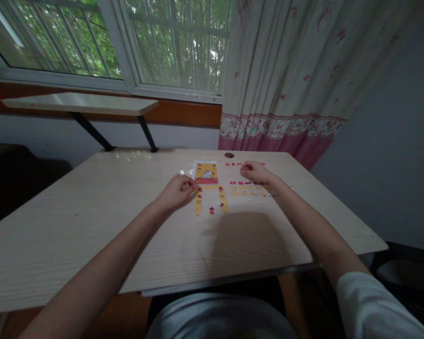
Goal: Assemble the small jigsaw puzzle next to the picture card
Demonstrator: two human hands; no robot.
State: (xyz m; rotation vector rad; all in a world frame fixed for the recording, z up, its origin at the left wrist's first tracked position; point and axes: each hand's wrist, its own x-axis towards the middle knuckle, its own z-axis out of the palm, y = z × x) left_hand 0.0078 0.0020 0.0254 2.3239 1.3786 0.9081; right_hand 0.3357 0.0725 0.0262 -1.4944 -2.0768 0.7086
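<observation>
- The bench [92, 202] spreads pale and wood-grained below the window [176, 52], with the patterned curtain [279, 94] hanging beyond its far right corner.
- A raised shelf [74, 101] stands on dark legs at the bench's far left corner.
- The left hand [183, 187] has its fingers drawn together at the left side of the puzzle; the right hand [250, 170] is curled, thumb near fingers, by the bench's far edge. At this size I cannot tell whether either grips a piece.
- The part-built puzzle [198, 207] lies flat, nearer the bench's far edge than its near one: a yellow border along its far side and two sides, open towards the near edge.
- The picture card [205, 167], yellow and red with a white animal, lies just beyond the puzzle.
- Rows of red and yellow pieces [242, 190] lie between the puzzle and the bench's right edge; a red row [233, 164] lies closer to the far edge, partly behind the right hand.
- A small red piece [212, 210] lies between the border's two sides.
</observation>
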